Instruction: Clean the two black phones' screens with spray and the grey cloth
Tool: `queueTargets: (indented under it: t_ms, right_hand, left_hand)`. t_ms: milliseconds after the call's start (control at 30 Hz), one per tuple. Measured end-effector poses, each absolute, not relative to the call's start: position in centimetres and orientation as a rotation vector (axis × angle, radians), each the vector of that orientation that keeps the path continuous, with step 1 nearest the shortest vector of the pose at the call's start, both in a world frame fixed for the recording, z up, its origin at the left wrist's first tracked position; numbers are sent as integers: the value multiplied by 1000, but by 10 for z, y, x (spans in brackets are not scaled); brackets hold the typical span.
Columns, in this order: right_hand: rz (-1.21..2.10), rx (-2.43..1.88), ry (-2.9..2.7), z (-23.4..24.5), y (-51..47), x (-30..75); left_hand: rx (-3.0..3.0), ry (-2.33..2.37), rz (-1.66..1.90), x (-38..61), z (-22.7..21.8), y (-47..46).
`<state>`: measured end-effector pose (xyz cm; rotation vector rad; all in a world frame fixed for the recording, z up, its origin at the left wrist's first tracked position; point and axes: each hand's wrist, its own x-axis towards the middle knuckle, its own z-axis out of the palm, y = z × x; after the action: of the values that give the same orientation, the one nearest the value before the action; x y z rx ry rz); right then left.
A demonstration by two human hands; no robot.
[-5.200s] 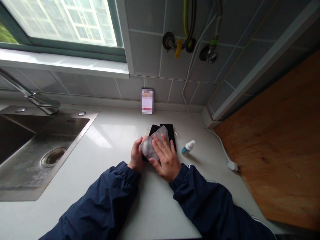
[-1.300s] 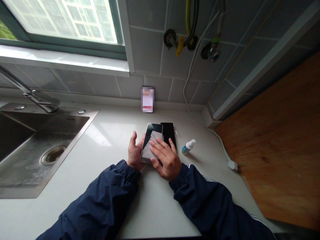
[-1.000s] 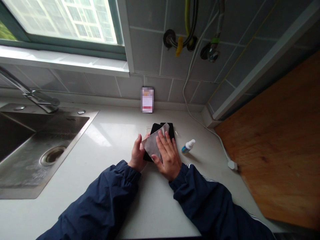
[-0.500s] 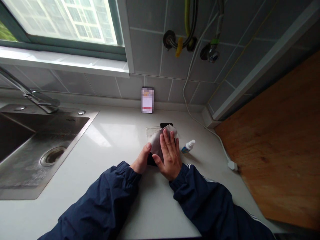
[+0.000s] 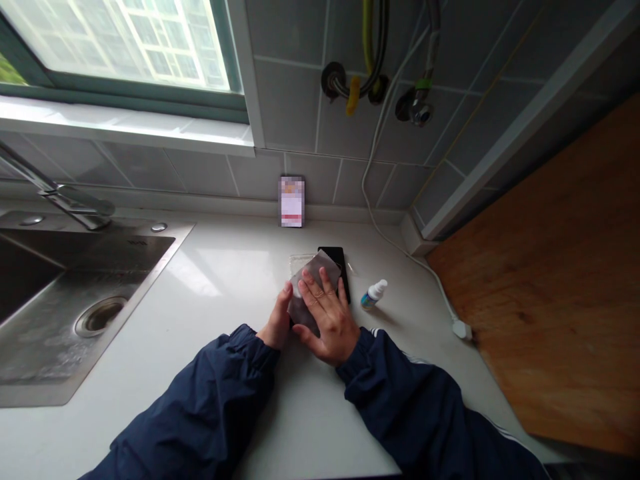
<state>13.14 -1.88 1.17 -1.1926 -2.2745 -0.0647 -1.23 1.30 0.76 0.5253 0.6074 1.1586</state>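
My right hand (image 5: 327, 320) lies flat on a grey cloth (image 5: 324, 261), its fingers spread and pressing the cloth down. My left hand (image 5: 275, 321) is at the left edge of the cloth, thumb up along the edge and the other fingers hidden. It grips a flat black thing, nearly all covered by the cloth; its kind I cannot make out. Behind the cloth lies a black phone-like slab (image 5: 339, 259), partly covered. A clear, thin piece (image 5: 299, 261) sticks out at the cloth's upper left. To the right stands a small spray bottle (image 5: 374, 293) with a white top.
A lit phone (image 5: 291, 202), its screen blurred, leans against the tiled wall. At left are a steel sink (image 5: 183, 230) and a faucet (image 5: 80, 207). A white cable (image 5: 395, 243) runs down to a plug (image 5: 461, 330) beside the wooden panel (image 5: 540, 300).
My right hand and the cloth have slid left and slightly down, uncovering more of the black slab. The flat thing by my left hand is now more covered.
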Motion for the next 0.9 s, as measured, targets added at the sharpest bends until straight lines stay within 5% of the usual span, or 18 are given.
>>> queueTargets:
  t_ms: [900]
  right_hand:
    - [150,-902,-2469,15,-23,129]
  left_hand:
    - [302,458,1021,-35,31,24]
